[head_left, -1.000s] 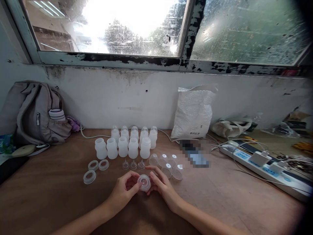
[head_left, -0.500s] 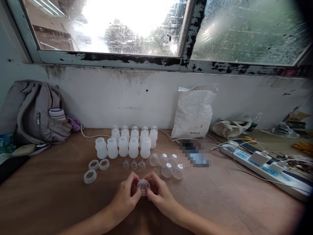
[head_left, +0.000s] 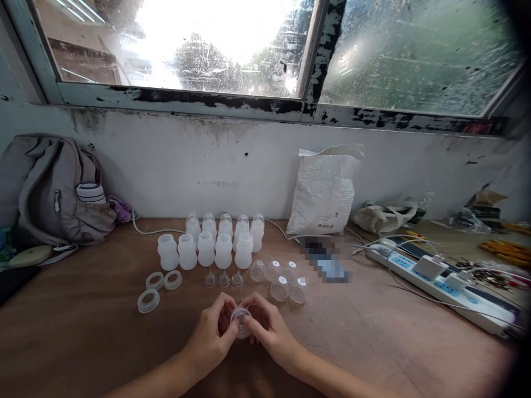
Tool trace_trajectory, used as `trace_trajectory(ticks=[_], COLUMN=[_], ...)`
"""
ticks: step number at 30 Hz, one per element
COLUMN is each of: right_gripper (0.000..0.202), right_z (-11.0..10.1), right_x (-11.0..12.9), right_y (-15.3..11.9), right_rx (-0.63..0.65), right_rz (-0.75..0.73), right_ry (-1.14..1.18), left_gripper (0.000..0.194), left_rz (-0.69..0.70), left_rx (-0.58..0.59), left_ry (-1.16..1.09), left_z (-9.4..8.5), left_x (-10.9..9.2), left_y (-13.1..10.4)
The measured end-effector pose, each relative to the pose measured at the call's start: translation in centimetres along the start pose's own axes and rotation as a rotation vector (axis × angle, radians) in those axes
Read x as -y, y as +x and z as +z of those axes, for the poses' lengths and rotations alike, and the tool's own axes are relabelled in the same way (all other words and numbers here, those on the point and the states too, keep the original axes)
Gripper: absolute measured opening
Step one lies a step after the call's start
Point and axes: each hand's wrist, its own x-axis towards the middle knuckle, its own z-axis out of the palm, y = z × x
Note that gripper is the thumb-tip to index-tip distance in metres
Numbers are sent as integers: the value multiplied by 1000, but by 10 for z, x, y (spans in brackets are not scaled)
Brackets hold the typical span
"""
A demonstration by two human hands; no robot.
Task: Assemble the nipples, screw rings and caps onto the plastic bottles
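Note:
Between my left hand (head_left: 218, 327) and my right hand (head_left: 265, 323) is a clear plastic ring (head_left: 241, 322), pinched from both sides by thumbs and fingers. Whether a nipple sits inside the ring is hard to tell. Just beyond the hands, three clear nipples (head_left: 224, 279) stand in a row. Several clear caps (head_left: 279, 289) lie to their right. Three loose rings (head_left: 148, 301) rest on the left. Behind them stand several frosted bottles (head_left: 187, 251) in a front row, with several capped bottles (head_left: 258, 233) at the back.
A grey backpack (head_left: 62, 188) leans on the wall at the left. A white bubble bag (head_left: 321, 190) stands behind a blurred phone-like object (head_left: 332, 268). On the right, a power strip (head_left: 440, 282) lies with plugs and cables. The brown table (head_left: 373, 331) runs beneath everything.
The view has shifted slightly, so most things appear a little further left. Both hands still hold the ring, with the right thumb slightly further over its face.

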Motion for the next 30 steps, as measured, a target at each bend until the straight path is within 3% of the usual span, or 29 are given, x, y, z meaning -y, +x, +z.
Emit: trace_trajectory(ticks=[8,14,19,22,30], right_gripper=[5,3,4,14,23], right_z=[3,2,2,3,4], right_x=[0,-3,2,5,0], right_y=[-2,-3,-4,-5,-5], right_rx=[-9,55,-7,-28,-37], right_rz=[-86,-127,-122,-153,-171], right_ry=[-293,-329,-318,-309,-352], left_gripper=[12,9,7,7,14], left_rz=[7,14,-8,-10,14], left_rx=[19,34,-18,-17,-44], left_ry=[63,144,88,37,133], left_z=[0,1,0,-2,-2], left_x=[1,3,1,-2,-5], left_y=[-2,-3,-5,-4,-5])
